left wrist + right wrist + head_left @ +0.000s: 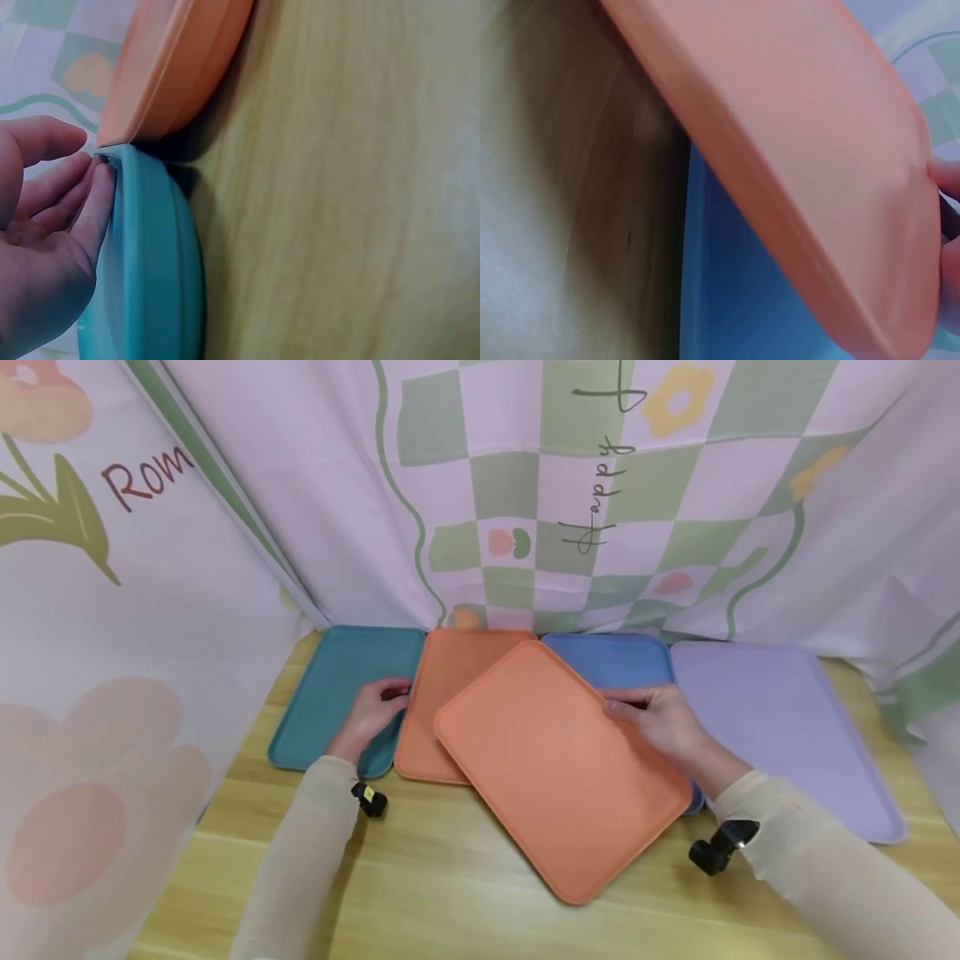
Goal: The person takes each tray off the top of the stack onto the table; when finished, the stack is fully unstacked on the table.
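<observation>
My right hand [663, 722] pinches the upper right edge of an orange tray [562, 768]. That tray is turned at an angle and raised, overlapping a second orange tray [442, 702] and a blue tray [607, 660]. In the right wrist view, only the fingertips [949, 176] show at the held tray's rim, with the blue tray [742, 277] beneath. My left hand [371, 714] is over a teal tray [330, 693], its fingers touching the inside of the rim near the flat orange tray, as the left wrist view shows.
A lilac tray [780, 718] lies at the right end of the row. The wooden table [435, 877] extends in front of the trays. Patterned cloth [510, 485] hangs behind them, and another printed cloth panel [150, 635] stands at the left.
</observation>
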Demonstrator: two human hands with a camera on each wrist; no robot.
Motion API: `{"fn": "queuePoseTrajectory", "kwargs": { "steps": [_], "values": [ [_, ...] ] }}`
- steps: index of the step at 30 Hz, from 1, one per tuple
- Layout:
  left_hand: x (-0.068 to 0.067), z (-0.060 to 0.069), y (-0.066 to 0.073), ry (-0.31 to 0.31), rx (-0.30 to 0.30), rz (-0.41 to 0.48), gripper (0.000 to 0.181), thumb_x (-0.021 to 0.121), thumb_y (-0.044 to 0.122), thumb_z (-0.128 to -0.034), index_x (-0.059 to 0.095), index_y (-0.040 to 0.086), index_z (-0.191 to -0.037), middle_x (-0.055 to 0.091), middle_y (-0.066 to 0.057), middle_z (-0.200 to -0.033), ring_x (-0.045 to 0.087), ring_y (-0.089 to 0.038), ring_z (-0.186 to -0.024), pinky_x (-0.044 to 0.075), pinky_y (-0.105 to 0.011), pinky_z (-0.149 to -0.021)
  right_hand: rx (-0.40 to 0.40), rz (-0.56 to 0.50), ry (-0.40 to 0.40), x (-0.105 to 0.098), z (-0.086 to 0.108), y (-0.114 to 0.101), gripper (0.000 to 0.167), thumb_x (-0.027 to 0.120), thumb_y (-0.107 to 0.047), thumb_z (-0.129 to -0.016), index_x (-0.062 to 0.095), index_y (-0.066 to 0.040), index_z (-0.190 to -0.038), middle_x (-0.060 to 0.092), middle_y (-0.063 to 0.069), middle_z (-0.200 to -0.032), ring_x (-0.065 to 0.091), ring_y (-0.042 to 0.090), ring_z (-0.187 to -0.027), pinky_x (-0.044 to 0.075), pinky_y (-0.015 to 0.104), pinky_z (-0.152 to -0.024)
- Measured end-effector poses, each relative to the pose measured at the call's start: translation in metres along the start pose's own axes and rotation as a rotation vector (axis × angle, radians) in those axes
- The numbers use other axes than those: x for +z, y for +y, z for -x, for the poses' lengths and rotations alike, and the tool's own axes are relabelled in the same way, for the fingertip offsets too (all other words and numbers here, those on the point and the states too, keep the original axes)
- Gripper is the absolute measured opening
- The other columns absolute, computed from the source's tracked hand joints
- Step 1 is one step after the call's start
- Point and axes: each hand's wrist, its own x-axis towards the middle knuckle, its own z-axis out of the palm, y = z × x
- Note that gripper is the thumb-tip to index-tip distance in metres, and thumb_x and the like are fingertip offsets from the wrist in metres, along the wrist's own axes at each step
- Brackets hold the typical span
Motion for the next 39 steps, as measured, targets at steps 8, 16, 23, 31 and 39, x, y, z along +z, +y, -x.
{"fn": "queuePoseTrajectory", "kwargs": {
  "steps": [8, 16, 23, 31, 39],
  "values": [
    [-0.001, -0.001, -0.001, -0.001, 0.007, 0.001, 0.043, 0.065, 0.011, -0.1056, 0.064, -0.001, -0.147, 0.064, -0.023, -0.147, 0.059, -0.038, -0.138, 0.052, -0.052, -0.116, -0.074, 0.037, -0.13, 0.003, 0.003, 0.003, 0.031, 0.072, -0.021, -0.106, 0.077, -0.006, -0.132, 0.076, 0.022, -0.129, 0.074, 0.036, -0.117, 0.06, 0.023, -0.074],
    [-0.003, 0.0, 0.0, -0.007, -0.004, -0.006, 0.044, 0.065, 0.013, -0.106, 0.064, 0.001, -0.148, 0.064, -0.022, -0.148, 0.059, -0.038, -0.139, 0.051, -0.052, -0.116, -0.096, 0.051, -0.22, 0.013, 0.006, 0.004, 0.027, 0.073, -0.019, -0.104, 0.081, -0.006, -0.126, 0.081, 0.019, -0.12, 0.075, 0.017, -0.102, 0.059, 0.025, -0.072],
    [-0.003, 0.002, 0.001, -0.016, -0.024, -0.012, 0.045, 0.065, 0.015, -0.1065, 0.063, 0.003, -0.149, 0.063, -0.02, -0.149, 0.057, -0.037, -0.14, 0.05, -0.053, -0.117, -0.153, 0.068, -0.283, 0.024, 0.008, 0.007, 0.02, 0.074, -0.015, -0.103, 0.084, -0.007, -0.118, 0.083, 0.013, -0.114, 0.076, 0.02, -0.103, 0.06, 0.023, -0.077],
    [-0.001, 0.0, 0.0, -0.003, -0.027, -0.003, 0.045, 0.065, 0.013, -0.1061, 0.062, 0.001, -0.149, 0.064, -0.021, -0.148, 0.058, -0.037, -0.14, 0.051, -0.052, -0.117, -0.22, 0.038, -0.349, 0.037, 0.014, 0.009, 0.016, 0.077, -0.014, -0.101, 0.086, -0.009, -0.114, 0.084, 0.009, -0.111, 0.077, 0.017, -0.103, 0.061, 0.023, -0.08],
    [-0.001, 0.0, 0.0, -0.014, -0.032, 0.004, 0.045, 0.066, 0.015, -0.1069, 0.062, 0.002, -0.15, 0.063, -0.02, -0.149, 0.058, -0.036, -0.14, 0.051, -0.052, -0.117, -0.234, 0.02, -0.412, 0.051, 0.019, 0.005, 0.015, 0.077, -0.017, -0.101, 0.087, -0.012, -0.111, 0.084, 0.005, -0.108, 0.077, 0.018, -0.104, 0.061, 0.023, -0.083]
  ]
}}
